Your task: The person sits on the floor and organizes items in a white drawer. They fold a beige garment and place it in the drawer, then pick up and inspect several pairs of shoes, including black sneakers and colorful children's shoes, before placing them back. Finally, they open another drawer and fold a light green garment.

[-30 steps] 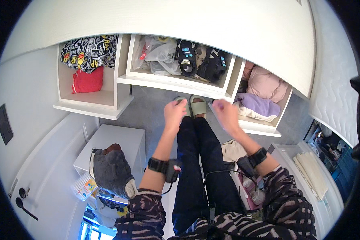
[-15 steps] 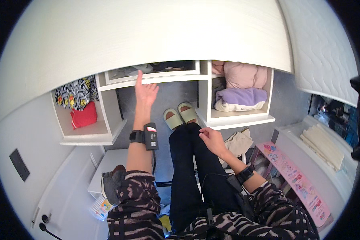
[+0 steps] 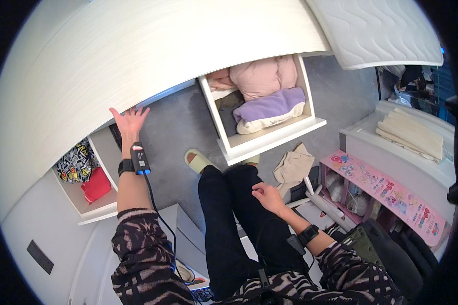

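Note:
My left hand [image 3: 130, 121] is stretched out with fingers spread, its palm against the front edge of a white drawer [image 3: 112, 127] that is nearly flush under the white bed board [image 3: 163, 56]. My right hand [image 3: 267, 195] rests loosely on my right thigh in black trousers [image 3: 239, 218] and holds nothing. Both wrists carry black bands, the left one with a small device and cable. To the right stands an open white drawer [image 3: 269, 142] holding a purple folded blanket [image 3: 272, 108] and a pink one [image 3: 262, 76].
An open drawer [image 3: 89, 195] at the left holds a patterned bag [image 3: 76, 162] and a red item [image 3: 95, 185]. A beige cloth [image 3: 292, 168] lies on the grey floor. A pink shelf unit [image 3: 387, 193] and white bedding [image 3: 412, 133] sit at the right; a mattress [image 3: 376, 30] above.
My left hand has pushed the middle drawer inward, so its contents are now hidden. My right hand dropped from the drawer to my thigh. The view swung left.

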{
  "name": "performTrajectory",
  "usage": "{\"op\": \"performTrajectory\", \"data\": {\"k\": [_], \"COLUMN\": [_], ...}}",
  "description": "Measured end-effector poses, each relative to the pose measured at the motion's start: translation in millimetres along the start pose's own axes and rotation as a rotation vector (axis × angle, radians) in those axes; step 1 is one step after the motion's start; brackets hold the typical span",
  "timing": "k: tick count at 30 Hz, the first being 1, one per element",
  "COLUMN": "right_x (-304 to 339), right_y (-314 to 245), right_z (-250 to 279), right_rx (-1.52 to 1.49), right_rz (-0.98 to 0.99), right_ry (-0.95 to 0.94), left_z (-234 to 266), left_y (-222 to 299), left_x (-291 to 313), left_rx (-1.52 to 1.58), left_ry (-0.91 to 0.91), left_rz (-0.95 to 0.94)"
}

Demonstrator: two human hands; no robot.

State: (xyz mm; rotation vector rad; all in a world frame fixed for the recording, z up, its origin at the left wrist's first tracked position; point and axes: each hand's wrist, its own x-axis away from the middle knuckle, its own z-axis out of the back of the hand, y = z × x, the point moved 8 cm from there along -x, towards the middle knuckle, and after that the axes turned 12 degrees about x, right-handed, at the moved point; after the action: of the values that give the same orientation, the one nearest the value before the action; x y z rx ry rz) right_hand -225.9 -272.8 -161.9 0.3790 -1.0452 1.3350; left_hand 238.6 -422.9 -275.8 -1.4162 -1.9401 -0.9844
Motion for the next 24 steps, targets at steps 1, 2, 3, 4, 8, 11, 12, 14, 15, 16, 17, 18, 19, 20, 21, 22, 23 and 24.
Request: {"op": "performTrajectory", "data": {"k": [1,2,3,4,8,11,12,14,15,16,17,18,19,20,21,22,23,24], "right_x": [1,3,2,2,0,4,7,14,16,17,19,22,24,27,27,28,29,28], "right_y": [7,12,16,19,36,72,89,133,160,189,221,251,284,312,342,367,387,405], "right_z": [3,8,12,16,35,68,85,125,149,175,197,227,251,274,293,305,310,311], "right_rx": [0.003,-0.016,-0.033,-0.050,-0.125,-0.181,-0.223,-0.291,-0.239,-0.253,-0.270,-0.263,-0.251,-0.327,-0.404,-0.479,-0.553,-0.626], "right_rz": [-0.002,-0.005,0.008,0.024,0.110,0.206,0.223,0.212,0.181,0.139,0.056,0.044,-0.035,-0.046,-0.086,-0.125,-0.145,-0.164], "right_ry": [-0.004,0.007,0.005,0.003,-0.040,-0.063,-0.036,0.009,0.045,0.081,0.090,0.209,0.280,0.358,0.415,0.469,0.494,0.514], "left_z": [3,12,24,40,105,149,153,146,142,129,107,80,52,22,-10,-40,-71,-101], "left_y": [-4,-19,-34,-52,-138,-218,-248,-317,-353,-391,-429,-469,-505,-539,-572,-599,-624,-646], "left_x": [5,11,18,29,78,118,132,165,176,185,193,199,202,204,205,203,201,198], "left_rx": [-0.038,-0.077,-0.097,-0.140,-0.259,-0.185,-0.105,0.063,-0.026,-0.101,-0.208,-0.272,-0.357,-0.430,-0.495,-0.568,-0.640,-0.700], "left_ry": [-0.018,0.020,0.079,0.130,0.168,0.261,0.290,0.336,0.451,0.548,0.526,0.476,0.402,0.351,0.267,0.196,0.116,0.038], "left_rz": [-0.036,0.033,0.082,0.127,0.322,0.363,0.418,0.510,0.474,0.479,0.514,0.577,0.583,0.601,0.632,0.635,0.637,0.633]}}
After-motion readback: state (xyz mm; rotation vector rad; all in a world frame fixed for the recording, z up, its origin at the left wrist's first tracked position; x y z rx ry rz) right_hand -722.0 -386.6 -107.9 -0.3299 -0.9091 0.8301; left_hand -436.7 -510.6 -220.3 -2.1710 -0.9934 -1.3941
